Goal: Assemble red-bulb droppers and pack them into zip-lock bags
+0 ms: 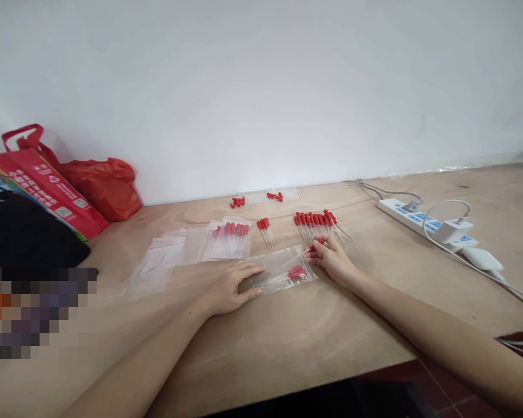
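Note:
A clear zip bag point(274, 284) lies flat on the table in front of me, with red-bulbed droppers point(296, 271) inside it. Across its left end rests my left hand point(233, 287), open, with the fingers stretched out and the thumb apart. My right hand point(331, 260) is closed in a pinch on a red-bulbed dropper point(317, 246) at the bag's right end. The tip of that dropper points left into or over the bag; I cannot tell which. Just beyond the right hand lies a row of several droppers point(311, 220), with a smaller group point(265, 226) left of it.
Filled bags of droppers point(233, 235) overlap flat zip bags point(161, 255) on the left. Loose red bulbs point(237, 202) lie near the wall. A power strip point(405, 217) with a charger point(453, 231) and cables is at right. Red bags point(108, 186) and a black item point(26, 238) stand left.

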Action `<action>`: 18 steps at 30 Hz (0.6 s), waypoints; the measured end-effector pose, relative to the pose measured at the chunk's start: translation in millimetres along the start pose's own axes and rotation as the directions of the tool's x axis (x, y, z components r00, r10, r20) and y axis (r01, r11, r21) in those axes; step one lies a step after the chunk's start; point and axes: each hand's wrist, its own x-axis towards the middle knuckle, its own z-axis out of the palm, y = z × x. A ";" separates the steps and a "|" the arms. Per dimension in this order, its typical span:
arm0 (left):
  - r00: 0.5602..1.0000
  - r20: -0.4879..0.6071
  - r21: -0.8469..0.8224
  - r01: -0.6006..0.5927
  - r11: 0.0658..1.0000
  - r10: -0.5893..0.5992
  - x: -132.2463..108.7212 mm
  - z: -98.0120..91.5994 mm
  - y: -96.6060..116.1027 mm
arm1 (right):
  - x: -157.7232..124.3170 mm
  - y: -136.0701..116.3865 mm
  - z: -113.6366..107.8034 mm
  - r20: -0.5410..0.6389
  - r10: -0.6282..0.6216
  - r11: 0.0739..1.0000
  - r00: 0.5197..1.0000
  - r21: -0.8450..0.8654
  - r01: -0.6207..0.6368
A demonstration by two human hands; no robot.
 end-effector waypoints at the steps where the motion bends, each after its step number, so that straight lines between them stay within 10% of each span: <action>1: 1.000 0.001 0.003 0.000 1.000 0.000 -0.1 -0.2 0.3 | -2.1 0.6 1.7 0.023 0.023 1.000 0.999 0.007 -0.023; 8: 1.000 0.008 0.006 -0.010 1.000 0.010 0.3 -0.4 0.5 | -10.3 -5.5 3.2 0.225 0.091 0.986 0.970 -0.159 -0.056; 18: 1.000 0.020 0.001 -0.014 1.000 0.014 1.5 -0.1 1.0 | 1.0 10.9 -1.4 0.226 -0.087 0.850 0.970 -0.492 0.190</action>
